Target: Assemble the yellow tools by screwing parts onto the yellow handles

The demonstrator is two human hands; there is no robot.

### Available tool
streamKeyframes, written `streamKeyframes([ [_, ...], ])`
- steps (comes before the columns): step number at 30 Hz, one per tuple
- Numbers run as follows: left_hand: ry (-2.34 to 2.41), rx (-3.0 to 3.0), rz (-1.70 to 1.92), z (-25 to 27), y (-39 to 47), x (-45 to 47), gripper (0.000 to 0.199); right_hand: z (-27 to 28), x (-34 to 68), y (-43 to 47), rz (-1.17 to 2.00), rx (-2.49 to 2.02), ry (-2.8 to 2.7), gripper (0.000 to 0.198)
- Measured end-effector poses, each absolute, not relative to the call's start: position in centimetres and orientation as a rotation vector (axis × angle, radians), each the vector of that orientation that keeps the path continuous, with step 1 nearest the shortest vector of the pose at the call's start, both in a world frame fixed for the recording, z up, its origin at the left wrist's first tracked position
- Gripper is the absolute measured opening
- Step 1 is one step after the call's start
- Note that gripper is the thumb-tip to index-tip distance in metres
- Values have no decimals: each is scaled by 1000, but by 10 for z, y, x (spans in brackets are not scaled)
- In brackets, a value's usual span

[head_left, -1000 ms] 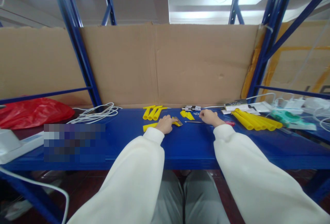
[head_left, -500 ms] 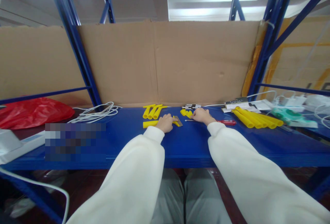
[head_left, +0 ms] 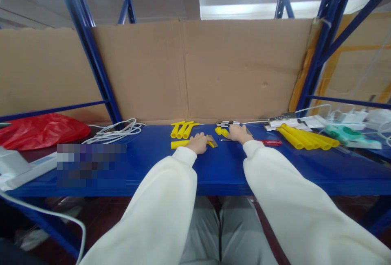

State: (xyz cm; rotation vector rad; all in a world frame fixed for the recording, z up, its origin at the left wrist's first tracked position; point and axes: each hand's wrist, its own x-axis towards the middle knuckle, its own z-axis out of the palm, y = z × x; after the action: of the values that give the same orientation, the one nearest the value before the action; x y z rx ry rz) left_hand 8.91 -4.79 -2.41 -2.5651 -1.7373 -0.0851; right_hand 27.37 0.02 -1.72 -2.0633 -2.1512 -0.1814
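Note:
My left hand is closed around a yellow-handled scraper lying crosswise. The handle's round end sticks out to the left, and a flat metal blade shows beyond my fingers. My right hand is bent over the small yellow pieces, fingertips pinched at the nearest one; the hand hides part of it. Just under that hand runs a screwdriver with a red handle, its thin shaft showing to the left. Behind my left hand, three yellow scraper handles lie side by side.
More yellow handles lie in a row at the right, near a green-and-white object. Black-and-white sticks lie by the cardboard wall. White cable, a red bag and a power strip are at the left.
My right hand has shifted slightly left, over the small yellow pieces, and covers more of them. My left hand stays on the scraper. The view has tilted slightly.

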Motion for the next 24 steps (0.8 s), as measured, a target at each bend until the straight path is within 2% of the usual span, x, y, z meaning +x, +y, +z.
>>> streamKeyframes([
  [3,-1760,-2560,-48,-23,-50,89,63,-17,278,-1,-207,-2031,-2223,44],
  [6,-1761,-2543,-43,-22,-51,89,63,-16,283,-1,-227,-1997,-2273,40],
  [24,-1750,-2527,-109,-25,-50,87,63,-26,299,4,-106,-2130,-1967,35],
])
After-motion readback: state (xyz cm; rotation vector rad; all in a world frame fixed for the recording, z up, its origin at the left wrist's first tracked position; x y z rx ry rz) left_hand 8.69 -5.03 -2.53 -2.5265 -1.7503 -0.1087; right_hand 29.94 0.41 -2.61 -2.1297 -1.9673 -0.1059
